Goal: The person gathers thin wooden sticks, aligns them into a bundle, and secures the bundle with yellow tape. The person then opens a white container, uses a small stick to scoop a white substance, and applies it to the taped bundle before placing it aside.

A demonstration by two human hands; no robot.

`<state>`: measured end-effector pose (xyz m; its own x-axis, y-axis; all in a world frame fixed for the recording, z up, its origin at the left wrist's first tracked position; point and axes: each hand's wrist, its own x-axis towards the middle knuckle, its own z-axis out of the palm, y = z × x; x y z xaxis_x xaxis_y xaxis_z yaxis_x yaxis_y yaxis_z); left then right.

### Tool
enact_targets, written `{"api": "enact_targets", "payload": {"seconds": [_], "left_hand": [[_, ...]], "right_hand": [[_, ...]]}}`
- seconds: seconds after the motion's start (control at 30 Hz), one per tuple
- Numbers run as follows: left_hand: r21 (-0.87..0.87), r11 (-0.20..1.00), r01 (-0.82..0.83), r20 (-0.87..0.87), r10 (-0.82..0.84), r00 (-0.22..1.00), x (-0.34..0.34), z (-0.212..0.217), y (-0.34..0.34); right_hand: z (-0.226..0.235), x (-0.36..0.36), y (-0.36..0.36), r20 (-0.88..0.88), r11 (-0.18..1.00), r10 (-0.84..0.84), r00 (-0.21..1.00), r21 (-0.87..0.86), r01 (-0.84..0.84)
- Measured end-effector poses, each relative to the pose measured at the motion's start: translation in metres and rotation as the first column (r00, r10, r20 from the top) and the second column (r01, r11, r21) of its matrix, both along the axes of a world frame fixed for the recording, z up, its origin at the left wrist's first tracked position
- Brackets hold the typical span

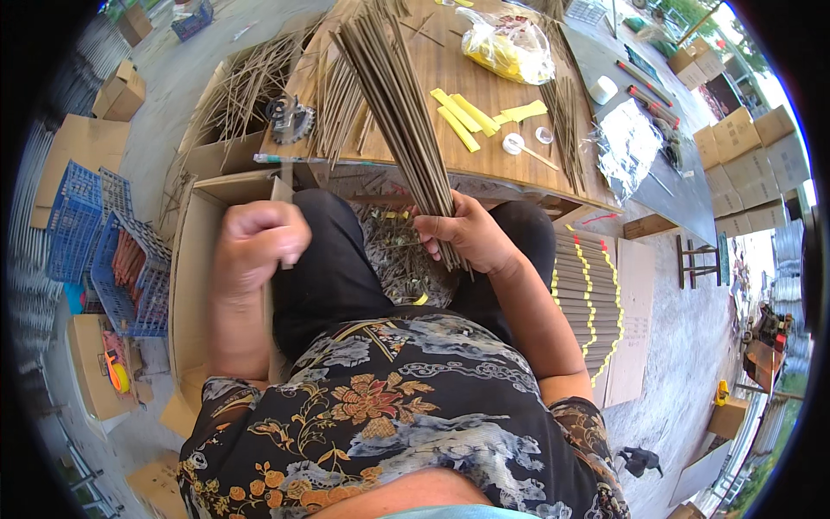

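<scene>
A thick bundle of thin brown sticks (393,112) rises slantwise over the table's front edge. My right hand (471,229) is closed around its lower end, above my lap. To the left, my left hand (262,244) is curled and smeared by motion; a faint streak stands above it, and what it pinches, if anything, cannot be made out. On the wooden table (484,173) lie flat yellow strips (467,112), a small white roll (513,144) and a yellow-filled plastic bag (508,48). Loose sticks (341,112) lie left of the bundle.
A dark toothed wheel (290,121) sits at the table's left corner. Beside my left arm stands an open cardboard box (194,277); blue crates (130,285) are farther left. Sticks with yellow bands (588,303) lie at my right. A grey table (683,186) adjoins on the right.
</scene>
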<state>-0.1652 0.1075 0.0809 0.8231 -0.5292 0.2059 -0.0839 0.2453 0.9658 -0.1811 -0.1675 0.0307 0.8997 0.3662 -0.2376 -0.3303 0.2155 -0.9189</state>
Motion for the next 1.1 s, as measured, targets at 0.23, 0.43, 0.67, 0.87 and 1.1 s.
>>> {"api": "enact_targets", "payload": {"seconds": [0.23,0.43,0.67,0.87,1.1], "left_hand": [[0.188,0.656,-0.731,0.12,0.723,0.68,0.12,0.039,0.058],[0.125,0.954,-0.273,-0.129,0.289,0.949,0.092,-0.017,-0.042],[-0.178,0.981,-0.07,-0.346,0.004,0.938,0.052,-0.025,-0.092],[-0.208,0.978,-0.023,-0.353,-0.053,0.934,0.047,-0.016,-0.09],[-0.254,0.962,-0.102,-0.404,-0.009,0.915,0.044,-0.02,-0.099]], "right_hand": [[0.003,-0.002,-0.001,-0.084,0.975,0.08,0.993,0.212,-0.061],[0.005,-0.009,0.001,-0.03,0.972,0.113,0.993,0.209,-0.104],[0.004,-0.018,-0.001,-0.039,0.973,0.135,0.99,0.193,-0.125],[-0.001,-0.021,-0.005,-0.032,0.967,0.127,0.991,0.229,-0.117],[0.008,-0.023,-0.007,-0.032,0.971,0.095,0.995,0.222,-0.086]]}}
